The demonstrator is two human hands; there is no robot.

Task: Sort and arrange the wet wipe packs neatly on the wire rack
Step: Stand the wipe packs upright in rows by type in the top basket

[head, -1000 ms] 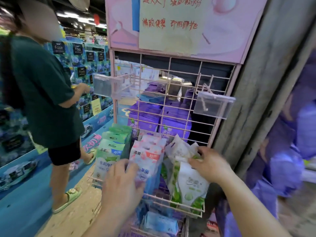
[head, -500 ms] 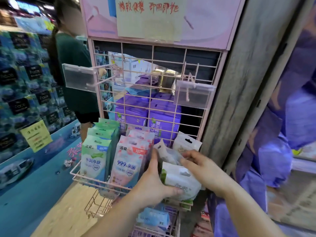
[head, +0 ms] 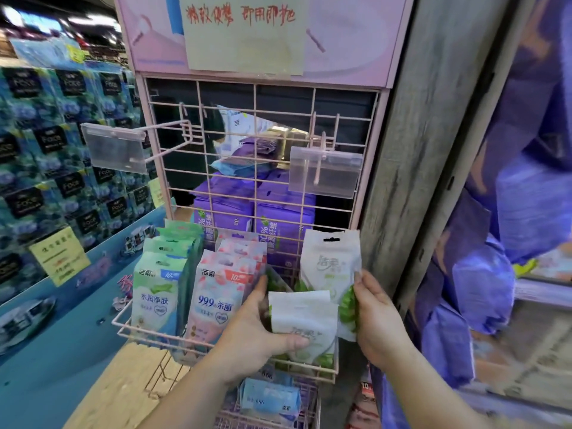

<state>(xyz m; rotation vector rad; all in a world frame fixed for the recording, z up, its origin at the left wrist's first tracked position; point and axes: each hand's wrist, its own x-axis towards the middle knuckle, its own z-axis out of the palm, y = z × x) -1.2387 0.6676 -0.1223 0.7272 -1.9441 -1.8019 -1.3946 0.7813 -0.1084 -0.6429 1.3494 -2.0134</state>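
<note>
Wipe packs (head: 213,292) read "99.9"; left hand (head: 253,332) holds white pack (head: 305,320).

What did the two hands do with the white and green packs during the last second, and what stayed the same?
The left hand moved right from the pink packs and now grips the front white pack. The right hand now holds the rear white pack upright; these packs were jumbled before. The green-blue row and the pink row stayed standing in the wire basket.
</note>
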